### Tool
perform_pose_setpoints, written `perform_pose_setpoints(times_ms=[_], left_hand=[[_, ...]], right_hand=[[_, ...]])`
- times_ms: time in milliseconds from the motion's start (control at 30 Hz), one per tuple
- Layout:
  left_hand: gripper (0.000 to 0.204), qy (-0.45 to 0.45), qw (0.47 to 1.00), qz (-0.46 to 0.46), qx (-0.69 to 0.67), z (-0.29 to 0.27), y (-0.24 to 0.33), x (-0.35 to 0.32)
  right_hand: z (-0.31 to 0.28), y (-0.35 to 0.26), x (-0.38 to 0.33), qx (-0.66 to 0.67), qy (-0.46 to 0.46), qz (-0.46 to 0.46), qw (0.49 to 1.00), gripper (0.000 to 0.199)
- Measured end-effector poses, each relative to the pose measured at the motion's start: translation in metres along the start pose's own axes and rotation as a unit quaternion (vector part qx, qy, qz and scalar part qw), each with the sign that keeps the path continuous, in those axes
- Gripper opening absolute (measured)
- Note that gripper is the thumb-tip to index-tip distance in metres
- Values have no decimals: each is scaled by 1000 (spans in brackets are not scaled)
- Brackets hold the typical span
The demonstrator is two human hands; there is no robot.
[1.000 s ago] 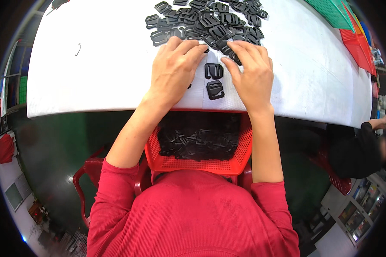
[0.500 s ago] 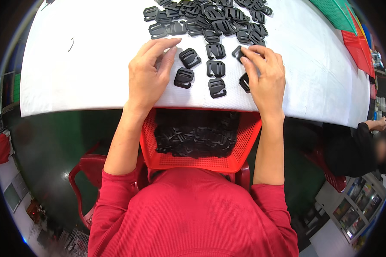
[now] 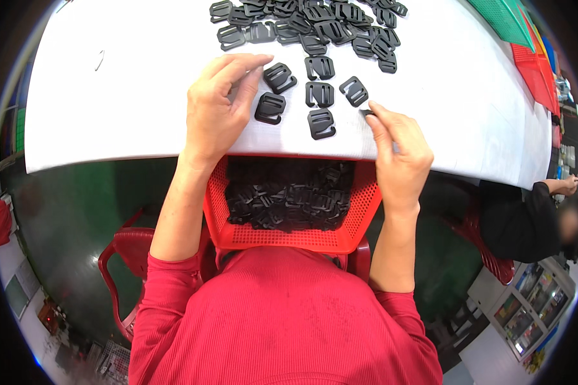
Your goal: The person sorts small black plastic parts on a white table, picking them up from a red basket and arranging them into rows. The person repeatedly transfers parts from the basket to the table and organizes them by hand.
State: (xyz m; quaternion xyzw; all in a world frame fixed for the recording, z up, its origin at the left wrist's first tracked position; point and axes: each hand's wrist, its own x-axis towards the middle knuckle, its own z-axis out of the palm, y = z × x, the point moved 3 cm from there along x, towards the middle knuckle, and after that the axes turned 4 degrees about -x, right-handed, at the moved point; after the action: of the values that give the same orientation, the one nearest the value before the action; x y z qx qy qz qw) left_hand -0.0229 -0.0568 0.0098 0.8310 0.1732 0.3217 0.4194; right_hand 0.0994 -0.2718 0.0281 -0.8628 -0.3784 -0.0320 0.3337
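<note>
My left hand (image 3: 219, 101) is open over the white table, thumb and forefinger apart with nothing seen between them. Just right of it lie two black plastic buckles, an upper buckle (image 3: 280, 77) and a lower buckle (image 3: 270, 108). Between my hands runs a short column of three more: a far buckle (image 3: 319, 67), a middle buckle (image 3: 320, 94) and a near buckle (image 3: 322, 124). My right hand (image 3: 401, 144) pinches another buckle (image 3: 367, 112), mostly hidden by the fingertips. Beyond those fingers one slanted buckle (image 3: 354, 92) lies flat.
A heap of black buckles (image 3: 332, 31) covers the table's (image 3: 135, 96) far middle. Below the near edge, a red basket (image 3: 273, 240) holds many black pieces. Green (image 3: 504, 19) and red baskets (image 3: 536, 77) stand far right. A person in black (image 3: 520, 221) sits to the right.
My right hand has left the slanted buckle, which now lies turned and uncovered. It has come nearer and closed on the buckle below. My left hand has hardly moved.
</note>
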Motion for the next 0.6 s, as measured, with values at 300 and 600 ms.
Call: perform_pose_setpoints(times_ms=[300,600], left_hand=[[35,-114,985,107,78,21,9,-1],[35,-224,972,67,-1,20,32,-30]], right_hand=[[25,5,21,20,37,-38,998,25],[32,-15,7,73,-59,-109,990,23]])
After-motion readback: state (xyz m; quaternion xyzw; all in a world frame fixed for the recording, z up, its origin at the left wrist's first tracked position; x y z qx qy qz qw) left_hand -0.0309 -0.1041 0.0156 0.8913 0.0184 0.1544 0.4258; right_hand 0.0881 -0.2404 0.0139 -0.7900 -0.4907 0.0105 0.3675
